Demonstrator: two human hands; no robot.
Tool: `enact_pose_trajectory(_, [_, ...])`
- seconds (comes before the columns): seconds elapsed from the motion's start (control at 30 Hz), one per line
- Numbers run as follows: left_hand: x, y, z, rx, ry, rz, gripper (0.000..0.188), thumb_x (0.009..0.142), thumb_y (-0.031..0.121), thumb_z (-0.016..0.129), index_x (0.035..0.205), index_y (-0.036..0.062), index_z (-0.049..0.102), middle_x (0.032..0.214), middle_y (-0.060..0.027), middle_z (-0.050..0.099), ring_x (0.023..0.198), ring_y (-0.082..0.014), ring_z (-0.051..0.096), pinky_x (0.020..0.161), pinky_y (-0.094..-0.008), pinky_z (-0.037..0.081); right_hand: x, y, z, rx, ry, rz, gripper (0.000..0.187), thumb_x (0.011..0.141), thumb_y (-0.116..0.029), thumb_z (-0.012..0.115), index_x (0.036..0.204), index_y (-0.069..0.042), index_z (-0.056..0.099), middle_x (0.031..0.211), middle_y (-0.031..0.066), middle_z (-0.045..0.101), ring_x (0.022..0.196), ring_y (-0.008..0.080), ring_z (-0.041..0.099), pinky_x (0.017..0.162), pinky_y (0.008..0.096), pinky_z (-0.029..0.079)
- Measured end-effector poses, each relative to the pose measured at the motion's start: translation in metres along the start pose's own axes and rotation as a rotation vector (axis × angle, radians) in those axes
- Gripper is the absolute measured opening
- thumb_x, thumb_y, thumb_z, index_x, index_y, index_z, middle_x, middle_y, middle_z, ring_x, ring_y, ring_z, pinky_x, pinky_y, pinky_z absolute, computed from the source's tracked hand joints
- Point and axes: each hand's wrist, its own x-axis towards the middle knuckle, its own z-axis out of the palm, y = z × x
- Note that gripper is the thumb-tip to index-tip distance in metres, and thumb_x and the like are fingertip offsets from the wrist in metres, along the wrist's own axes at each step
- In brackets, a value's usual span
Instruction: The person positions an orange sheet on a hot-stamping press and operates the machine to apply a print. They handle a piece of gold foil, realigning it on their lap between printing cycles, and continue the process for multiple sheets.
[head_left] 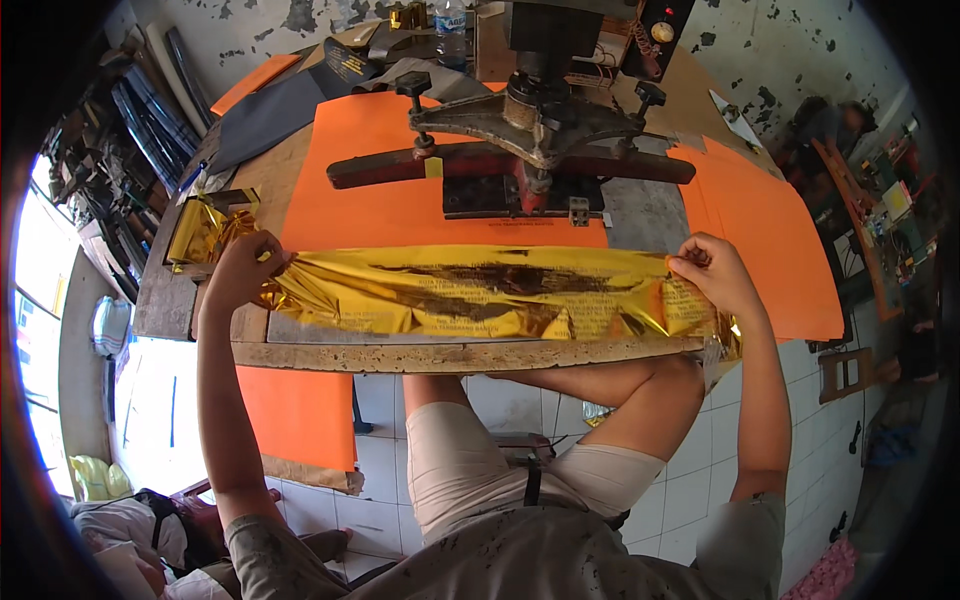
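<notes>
A wide strip of shiny gold foil [440,290] is stretched between my two hands above the front of the table. Dark smears and printed marks run along its middle. My left hand [245,262] pinches its left end, where the foil bunches into folds. At the other end, my right hand [708,268] grips the upper corner between thumb and fingers. Just beyond the foil stands a hot stamping press [530,130] with a dark red crossbar. An orange sheet [370,200] lies under the press, partly covered by the foil.
A gold foil roll [195,235] sits in a holder at the table's left. More orange sheets [770,240] lie at the right. Dark sheets [265,125] and a water bottle [451,40] are at the back. The worn wooden table edge [450,357] runs above my legs.
</notes>
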Motion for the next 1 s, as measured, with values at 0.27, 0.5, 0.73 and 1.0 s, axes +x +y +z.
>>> enact_pose_trajectory(0.27, [0.041,-0.009,0.005,0.248,0.114,0.094,0.024,0.092,0.023,0.081,0.089,0.0013,0.071,0.073,-0.012,0.065,0.067,-0.0214,0.065,0.065,-0.0379,0.051,0.054,0.01,0.016,-0.093,-0.015,0.1,0.025,0.093,-0.021,0.082,0.096,0.002,0.071,0.08,0.0061,0.071,0.075,0.0139,0.066,0.072,0.0313,0.052])
enact_pose_trajectory(0.5, [0.056,-0.003,0.007,0.2,0.072,-0.007,0.026,0.092,0.024,0.08,0.09,0.0002,0.072,0.074,-0.0151,0.071,0.068,-0.0247,0.069,0.069,-0.0393,0.052,0.063,0.017,0.018,-0.133,-0.04,0.103,0.028,0.091,-0.023,0.083,0.093,0.002,0.072,0.079,0.0076,0.071,0.074,0.0157,0.065,0.07,0.0331,0.051])
enact_pose_trajectory(0.73, [0.06,-0.014,0.005,0.147,0.064,0.03,0.025,0.092,0.023,0.079,0.092,-0.0009,0.072,0.075,-0.0143,0.072,0.065,-0.0238,0.068,0.067,-0.0392,0.052,0.07,0.016,0.02,-0.12,-0.044,0.101,0.028,0.09,-0.024,0.084,0.092,0.001,0.072,0.079,0.0073,0.07,0.073,0.0154,0.064,0.07,0.0327,0.051])
enact_pose_trajectory(1.0, [0.061,-0.007,0.002,0.193,0.078,0.036,0.025,0.092,0.022,0.079,0.093,-0.0008,0.071,0.072,-0.0127,0.07,0.061,-0.0209,0.064,0.064,-0.0384,0.05,0.071,0.02,0.019,-0.117,-0.043,0.107,0.028,0.09,-0.025,0.085,0.091,0.0,0.072,0.078,0.0058,0.068,0.072,0.0154,0.063,0.07,0.0321,0.051])
